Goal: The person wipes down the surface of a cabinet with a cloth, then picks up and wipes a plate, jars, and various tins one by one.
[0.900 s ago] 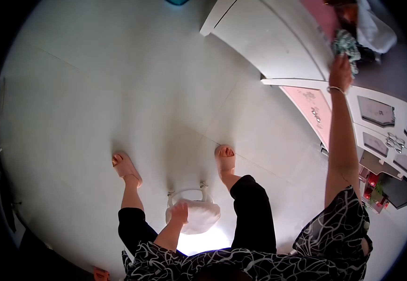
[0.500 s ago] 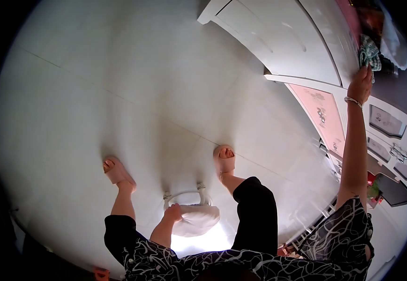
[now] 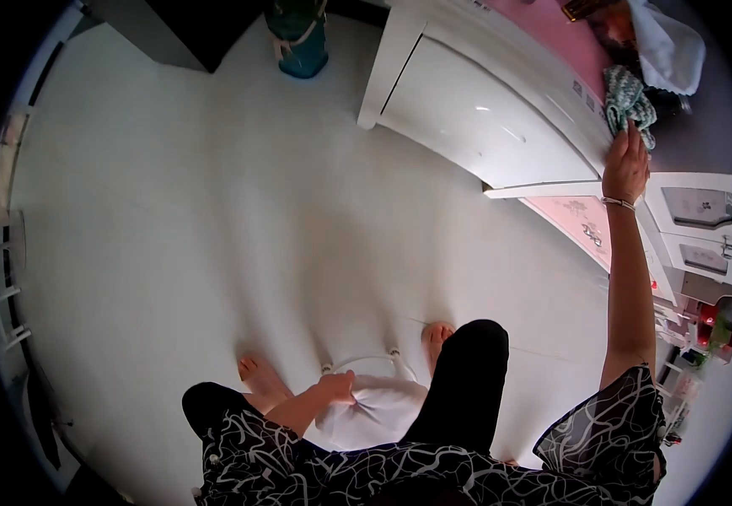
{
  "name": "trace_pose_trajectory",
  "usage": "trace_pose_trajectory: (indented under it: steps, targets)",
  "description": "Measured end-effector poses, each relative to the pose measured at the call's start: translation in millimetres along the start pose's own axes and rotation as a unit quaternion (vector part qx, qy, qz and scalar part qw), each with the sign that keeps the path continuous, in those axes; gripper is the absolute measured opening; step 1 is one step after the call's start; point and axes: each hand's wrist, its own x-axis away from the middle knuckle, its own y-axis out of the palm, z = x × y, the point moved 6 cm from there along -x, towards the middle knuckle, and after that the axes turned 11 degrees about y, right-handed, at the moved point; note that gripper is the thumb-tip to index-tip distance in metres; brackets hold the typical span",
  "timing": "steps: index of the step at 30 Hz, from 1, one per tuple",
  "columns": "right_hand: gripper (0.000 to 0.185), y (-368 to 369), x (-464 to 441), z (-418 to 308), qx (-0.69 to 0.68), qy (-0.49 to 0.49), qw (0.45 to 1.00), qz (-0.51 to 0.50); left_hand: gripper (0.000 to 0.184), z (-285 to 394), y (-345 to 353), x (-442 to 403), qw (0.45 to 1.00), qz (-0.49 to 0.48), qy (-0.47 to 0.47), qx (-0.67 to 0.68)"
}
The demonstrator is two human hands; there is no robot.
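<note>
My right hand (image 3: 627,171) reaches out over the edge of a white and pink cabinet, its fingers stretched out and overlapping a crumpled green-and-white knitted cloth (image 3: 629,103). Whether the fingertips pinch the cloth does not show. Low between my legs, my left hand (image 3: 338,388) is closed on the edge of the white padded seat of a small stool (image 3: 374,406). The stool's pale frame and feet show in front of the seat. My bent knees are on both sides of it.
The white cabinet (image 3: 484,118) stands along the right, with a white cloth (image 3: 669,52) and dark items on top. Pink drawer fronts (image 3: 570,218) lie nearer. A teal container (image 3: 297,42) and a dark box-like piece (image 3: 182,34) stand at the far side of the pale floor.
My body has lowered over the stool and my knees are more bent. The view has tilted up, bringing the teal container into sight. Both hands stay at the same things.
</note>
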Motion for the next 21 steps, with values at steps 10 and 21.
trace_pose_trajectory:
  steps: [10, 21]
  targets:
    - [0.031, -17, 6, -14, -0.004, 0.012, 0.998, 0.059, 0.069, -26, -12, -35, 0.988, -0.090, 0.075, -0.103]
    - [0.022, -22, 6, -13, -0.058, 0.046, 0.993, 0.093, 0.087, -8, -66, -29, 0.978, -0.190, -0.033, -0.084]
